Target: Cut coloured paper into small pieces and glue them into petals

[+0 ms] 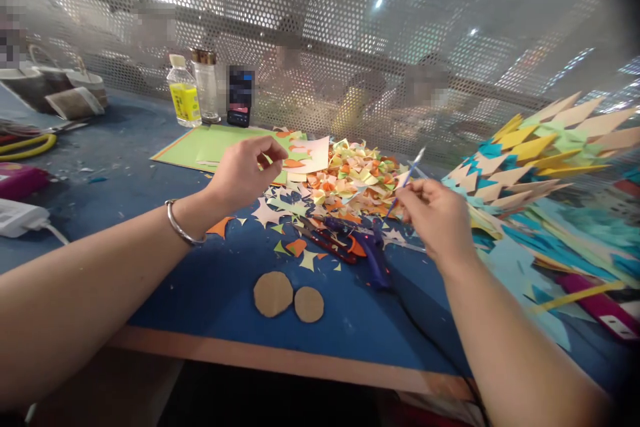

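Observation:
My left hand [245, 170], with a metal bangle at the wrist, pinches a pale sheet of paper [311, 153] with orange marks on it, held above the blue table [200, 287]. My right hand [435, 217] is closed round a thin blue pen-like stick [407, 180] that points up and away. Between the hands lies a heap of small folded paper pieces [353, 180] in orange, yellow and green. Below it rest a blue glue gun [370, 250], red-handled scissors [330, 243] and two brown cardboard discs [287, 295].
A spiky layered paper piece [540, 153] in tan, yellow and teal fills the right side. Green sheets [215, 143], a bottle [184, 93], a jar [207, 83] and a dark phone [240, 97] stand against the perforated screen. A white adapter [20, 217] lies at the left.

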